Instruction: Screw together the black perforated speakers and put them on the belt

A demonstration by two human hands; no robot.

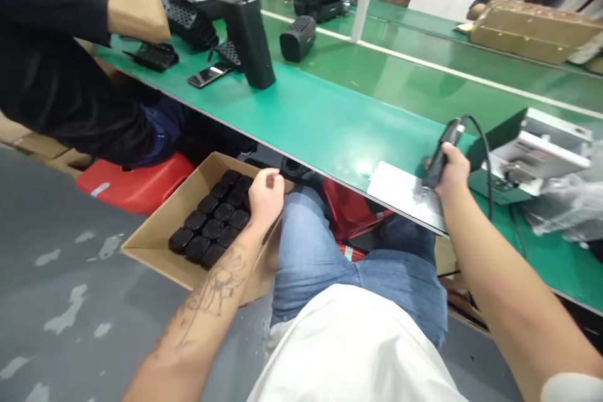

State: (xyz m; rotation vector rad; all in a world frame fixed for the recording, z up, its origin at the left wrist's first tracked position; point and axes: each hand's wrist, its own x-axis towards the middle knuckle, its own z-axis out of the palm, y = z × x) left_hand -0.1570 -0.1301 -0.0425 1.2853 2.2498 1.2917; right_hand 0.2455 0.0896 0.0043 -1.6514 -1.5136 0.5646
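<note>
My left hand (pixel 266 196) is at the right side of an open cardboard box (pixel 155 235), with its fingers curled. Whatever those fingers hold, if anything, is hidden. Several black rounded-square pieces (pixel 211 226) stand in rows inside the box, just left of that hand. My right hand (pixel 453 169) is closed around a black corded handheld tool (pixel 441 154) above the near edge of the bench. The tool's lower end is over a white sheet (pixel 400 191), close to its right part; I cannot tell whether they touch. A black cable (pixel 487 163) loops from its top.
The green bench (pixel 330 119) carries a grey-and-green metal box (pixel 532 151), clear plastic bags (pixel 565 207), a phone (pixel 210 74), a tall black case (pixel 249 38) and a black speaker-like unit (pixel 298 39). A co-worker (pixel 70 56) sits at left on a red stool (pixel 136 185).
</note>
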